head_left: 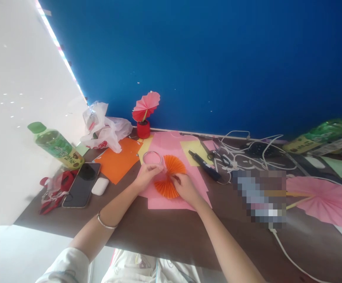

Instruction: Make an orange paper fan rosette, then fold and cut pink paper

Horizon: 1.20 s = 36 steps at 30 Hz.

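An orange pleated paper fan (171,169) lies spread on pink paper sheets (165,202) on the brown table (171,232). My right hand (185,188) presses on the fan's centre and lower right pleats. My left hand (147,173) holds the fan's left edge beside a clear roll of tape (152,157); whether its fingers also grip the roll I cannot tell.
An orange sheet (118,163), a phone (82,184), a white earbud case (100,186) and a green bottle (55,144) sit left. A red pot with a pink paper fan (145,110) stands at the blue wall. A glue gun (203,165), white cables (247,153) and a big pink fan (326,198) lie right.
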{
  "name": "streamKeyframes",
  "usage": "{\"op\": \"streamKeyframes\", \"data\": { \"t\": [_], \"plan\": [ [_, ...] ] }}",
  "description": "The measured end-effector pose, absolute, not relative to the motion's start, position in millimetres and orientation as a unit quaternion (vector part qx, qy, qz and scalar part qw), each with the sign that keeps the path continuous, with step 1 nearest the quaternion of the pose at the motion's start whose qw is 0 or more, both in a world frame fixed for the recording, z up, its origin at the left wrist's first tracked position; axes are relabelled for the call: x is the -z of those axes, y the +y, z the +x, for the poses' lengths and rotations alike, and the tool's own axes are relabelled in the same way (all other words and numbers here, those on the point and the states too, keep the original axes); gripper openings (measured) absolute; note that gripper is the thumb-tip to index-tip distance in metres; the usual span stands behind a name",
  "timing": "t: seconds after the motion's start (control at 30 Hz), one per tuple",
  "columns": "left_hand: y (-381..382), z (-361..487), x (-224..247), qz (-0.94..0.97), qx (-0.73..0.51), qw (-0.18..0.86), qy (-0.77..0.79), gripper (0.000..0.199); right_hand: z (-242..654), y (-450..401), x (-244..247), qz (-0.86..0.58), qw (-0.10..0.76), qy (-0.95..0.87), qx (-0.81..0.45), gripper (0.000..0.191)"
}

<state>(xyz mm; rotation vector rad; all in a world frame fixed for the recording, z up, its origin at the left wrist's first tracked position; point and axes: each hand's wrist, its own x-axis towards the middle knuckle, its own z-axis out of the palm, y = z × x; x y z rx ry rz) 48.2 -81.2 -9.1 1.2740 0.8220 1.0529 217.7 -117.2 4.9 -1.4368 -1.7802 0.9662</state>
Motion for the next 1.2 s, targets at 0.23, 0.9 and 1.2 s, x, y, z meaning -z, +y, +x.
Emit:
{"op": "streamKeyframes", "data": {
  "t": [0.23, 0.9, 1.2],
  "plan": [
    [-79, 46, 10, 0.583, -0.452, 0.595, 0.318, 0.023, 218, -118, -6, -0.546, 0.291, -0.702, -0.354, 0.023],
    [-75, 41, 10, 0.709, -0.414, 0.443, 0.361, 0.022, 228, -119, -16, -0.598, 0.300, -0.667, -0.328, 0.026],
    [-84, 47, 6, 0.748, -0.378, 0.450, 0.310, 0.027, 244, -122, -22, -0.651, 0.208, -0.665, -0.302, 0.024]
  ]
}}
